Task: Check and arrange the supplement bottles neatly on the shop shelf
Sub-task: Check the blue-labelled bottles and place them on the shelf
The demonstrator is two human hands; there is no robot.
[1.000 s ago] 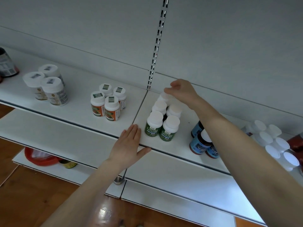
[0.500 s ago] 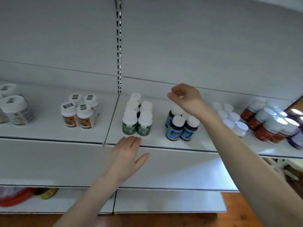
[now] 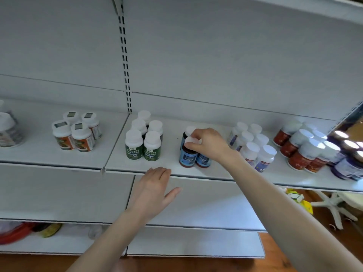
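Observation:
Groups of white-capped supplement bottles stand on the white shelf. My right hand grips the cap of a blue-labelled brown bottle at the front of a small blue-labelled cluster, whose other bottles are partly hidden by the hand. Left of it stand several green-labelled bottles in two rows. My left hand is flat with straight fingers, its fingertips at the shelf's front edge just below the green bottles, holding nothing.
Orange-labelled bottles stand further left, white-and-purple bottles and red-labelled bottles to the right. A slotted upright runs up the back panel. Lower shelves stick out below; a white chair base stands on the floor at right.
My right hand has left the back of the green bottles, moved right and come down onto the cap of the front blue-labelled bottle. My view has shifted right; my left hand stays at the shelf edge.

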